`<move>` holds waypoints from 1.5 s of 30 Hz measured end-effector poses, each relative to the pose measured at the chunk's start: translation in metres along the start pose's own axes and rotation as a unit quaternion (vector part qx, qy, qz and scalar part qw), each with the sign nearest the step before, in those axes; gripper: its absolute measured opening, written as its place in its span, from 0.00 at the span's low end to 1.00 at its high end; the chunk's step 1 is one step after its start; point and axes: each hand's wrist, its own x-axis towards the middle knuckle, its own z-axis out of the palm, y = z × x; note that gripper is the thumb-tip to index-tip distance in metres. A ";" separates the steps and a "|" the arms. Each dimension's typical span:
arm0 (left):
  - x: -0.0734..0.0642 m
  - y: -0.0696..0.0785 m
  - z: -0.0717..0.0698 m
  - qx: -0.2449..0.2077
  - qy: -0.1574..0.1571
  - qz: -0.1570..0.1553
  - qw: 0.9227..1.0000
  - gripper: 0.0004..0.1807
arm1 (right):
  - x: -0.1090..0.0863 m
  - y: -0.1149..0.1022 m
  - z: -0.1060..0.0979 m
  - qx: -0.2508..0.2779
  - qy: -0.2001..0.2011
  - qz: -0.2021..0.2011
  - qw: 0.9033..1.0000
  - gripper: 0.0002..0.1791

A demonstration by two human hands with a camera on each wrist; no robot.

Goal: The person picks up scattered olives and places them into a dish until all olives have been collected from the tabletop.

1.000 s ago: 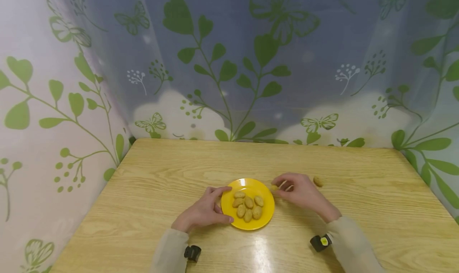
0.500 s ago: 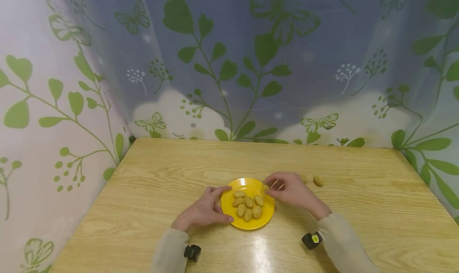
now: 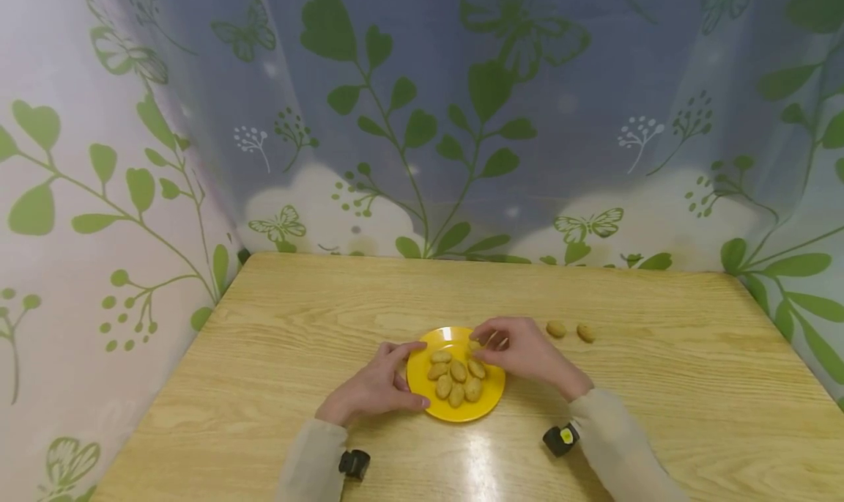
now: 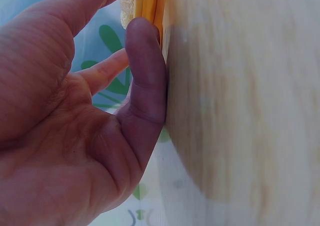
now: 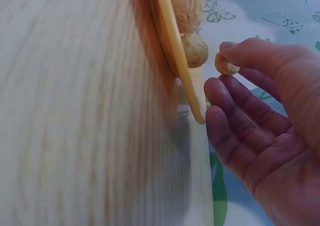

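Note:
A round yellow plate (image 3: 443,340) lies on the table with several wrinkled tan walnuts (image 3: 458,371) grouped on it. My left hand (image 3: 374,389) grips the plate's left side, thumb on the near rim and fingers at the far rim; the left wrist view has a curled finger (image 4: 145,70) right at the plate's edge. Over the plate's right rim, my right hand (image 3: 524,348) pinches one walnut (image 5: 226,64) between thumb and fingertips. That walnut is above the plate's surface in the right wrist view, and partly hidden by the fingers in the head view.
Two loose walnuts, one on the left (image 3: 556,329) and one on the right (image 3: 585,333), lie on the wooden table (image 3: 316,304) beyond the right hand. A curtain (image 3: 422,121) printed with leaves and butterflies stands behind the table's far edge.
My right hand has moved left with its pinched walnut, from beside the plate to over its right part. A loose walnut behind that hand has come into view. The left hand stays put.

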 end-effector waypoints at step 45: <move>0.000 -0.001 0.000 -0.002 0.002 0.001 1.000 0.48 | 0.024 -0.010 0.021 -0.023 -0.031 -0.005 0.999 0.09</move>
